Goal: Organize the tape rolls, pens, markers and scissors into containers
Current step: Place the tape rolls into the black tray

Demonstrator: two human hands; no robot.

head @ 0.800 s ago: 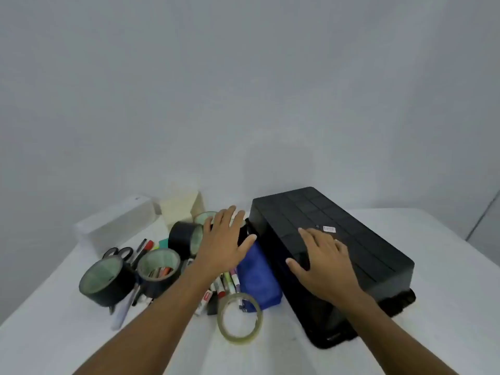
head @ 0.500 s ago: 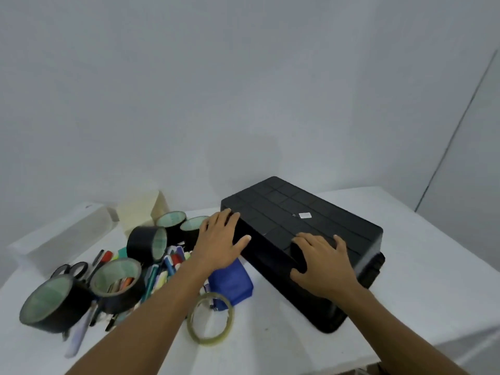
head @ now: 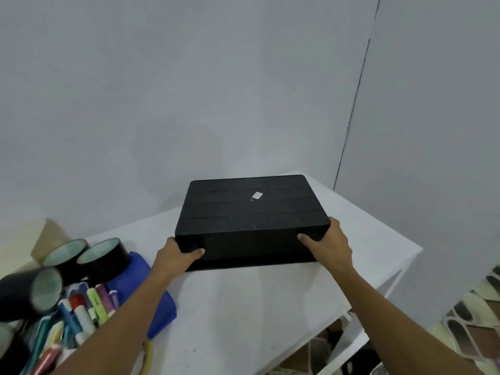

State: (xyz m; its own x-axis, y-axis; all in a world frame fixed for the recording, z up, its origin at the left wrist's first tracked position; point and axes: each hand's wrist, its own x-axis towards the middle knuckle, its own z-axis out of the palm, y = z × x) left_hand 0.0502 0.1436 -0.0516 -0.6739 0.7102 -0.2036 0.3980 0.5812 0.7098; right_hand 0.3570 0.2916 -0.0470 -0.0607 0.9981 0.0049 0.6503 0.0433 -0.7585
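A black plastic container (head: 251, 212) lies upside down on the white table (head: 243, 307), its ribbed base up with a small white sticker. My left hand (head: 176, 255) grips its near left corner, thumb curled on the front wall. My right hand (head: 328, 246) grips the near right corner. At the left lie three black tape rolls (head: 104, 257), a pile of markers and pens (head: 81, 312) and a clear tape roll (head: 147, 355) partly hidden by my left forearm. No scissors are visible.
A blue pouch (head: 143, 290) lies beside the markers, under my left arm. A beige box (head: 40, 239) stands at the far left against the wall. The table's right edge (head: 405, 261) drops to a lower shelf and patterned floor.
My hands went from resting flat on the container's top to gripping its near corners. The container has turned and moved to the right, away from the pile. The camera swung right.
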